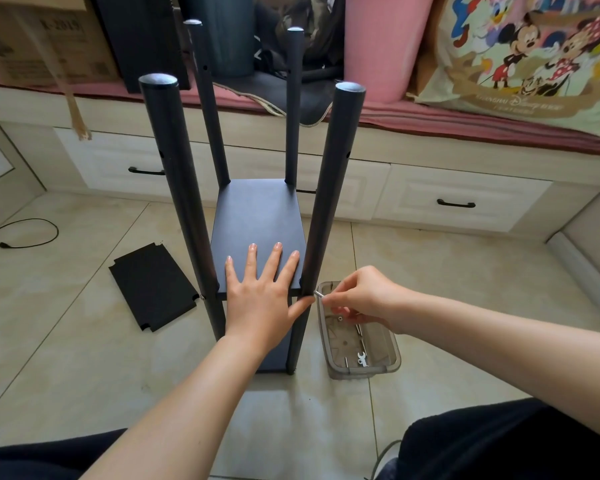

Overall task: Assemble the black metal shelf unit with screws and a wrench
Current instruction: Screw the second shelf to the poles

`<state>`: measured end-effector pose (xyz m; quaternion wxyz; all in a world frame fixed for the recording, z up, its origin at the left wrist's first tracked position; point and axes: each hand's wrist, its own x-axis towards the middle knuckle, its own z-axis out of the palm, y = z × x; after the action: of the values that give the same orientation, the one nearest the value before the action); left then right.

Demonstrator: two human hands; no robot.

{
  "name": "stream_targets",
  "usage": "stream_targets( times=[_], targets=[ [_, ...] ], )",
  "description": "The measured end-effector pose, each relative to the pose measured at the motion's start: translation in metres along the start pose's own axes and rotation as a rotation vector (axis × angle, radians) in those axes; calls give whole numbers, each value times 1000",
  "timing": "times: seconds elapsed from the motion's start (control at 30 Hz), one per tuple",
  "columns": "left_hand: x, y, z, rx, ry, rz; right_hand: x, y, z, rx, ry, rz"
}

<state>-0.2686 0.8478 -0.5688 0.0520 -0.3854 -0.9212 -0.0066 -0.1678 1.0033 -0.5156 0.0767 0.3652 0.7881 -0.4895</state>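
Observation:
The black metal shelf unit (257, 209) stands on the tiled floor with several round posts rising toward me. My left hand (260, 292) lies flat with spread fingers on its shelf panel, thumb against the near right post (329, 202). My right hand (357, 296) pinches a silver screw (317, 294) whose tip sits at that post, level with the shelf's front edge. A small silver wrench (362, 359) lies in the clear grey plastic tray (392, 358) to the right of the unit, with a few loose screws.
A loose black shelf panel (153, 289) lies on the floor to the left. A black cable (32, 233) curls at far left. White drawers (458, 199) under a pink-cushioned bench line the back. My knees are at the bottom edge.

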Motion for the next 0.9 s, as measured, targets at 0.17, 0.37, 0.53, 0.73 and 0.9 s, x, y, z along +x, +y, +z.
stream_targets(
  times=[0.17, 0.37, 0.53, 0.73, 0.9],
  targets=[
    [0, 0, 0, 6, 0, -2, 0, -2, 2, -20, 14, -68],
    [-1, 0, 0, 17, 6, -5, 2, -5, 5, -59, 11, -80],
    [0, 0, 0, 8, 6, -5, 1, -10, 5, -52, 21, -77],
    [0, 0, 1, 10, 6, 2, 2, -13, 8, -8, 20, -79],
    [-1, -1, 1, 13, 8, 5, 2, -11, 1, 2, -46, -94]
  ],
)
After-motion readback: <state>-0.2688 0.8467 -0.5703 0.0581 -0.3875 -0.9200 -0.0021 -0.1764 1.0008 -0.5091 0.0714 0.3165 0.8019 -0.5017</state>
